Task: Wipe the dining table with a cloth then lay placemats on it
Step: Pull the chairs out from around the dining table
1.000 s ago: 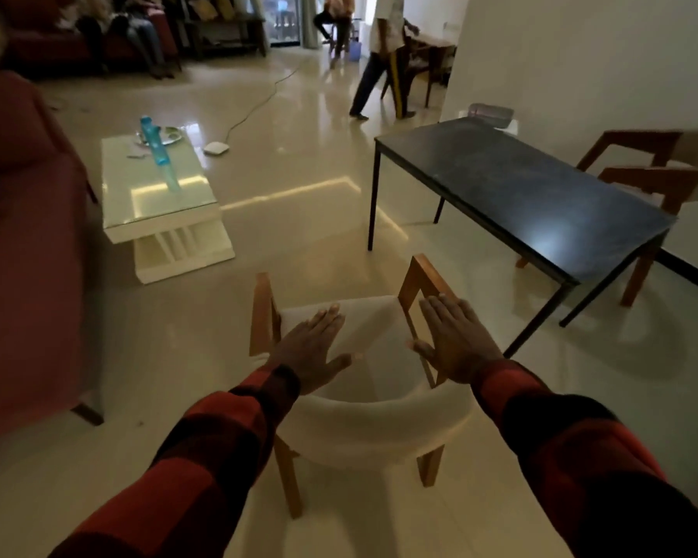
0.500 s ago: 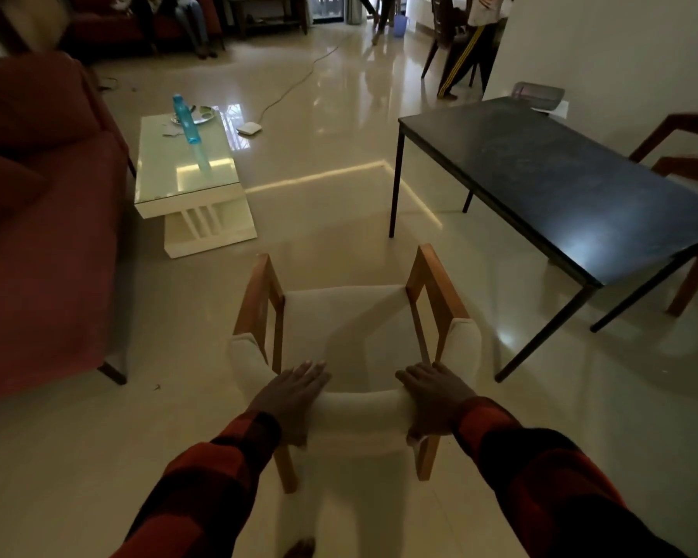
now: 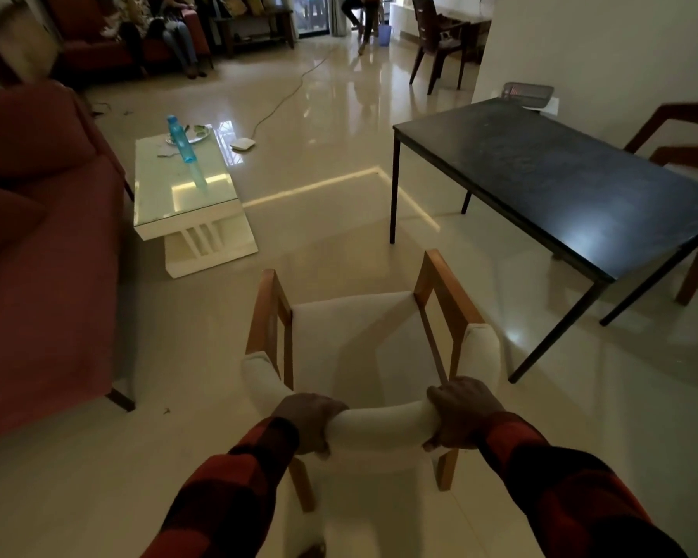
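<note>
The dark dining table (image 3: 561,183) with thin black legs stands to the right, its top bare. In front of me is a wooden armchair (image 3: 359,344) with a white seat and a padded white backrest. My left hand (image 3: 309,420) grips the left part of the backrest. My right hand (image 3: 462,416) grips its right part. Both sleeves are red and black check. No cloth or placemat is in view.
A red sofa (image 3: 37,243) fills the left side. A white coffee table (image 3: 186,195) carries a blue bottle (image 3: 180,140). Wooden chairs (image 3: 686,155) stand beyond the dining table. A cable (image 3: 283,98) crosses the glossy floor. People sit and stand at the far end.
My hands went from hovering flat over the chair seat to closing around its backrest. The view has pulled back and the chair sits lower in the frame.
</note>
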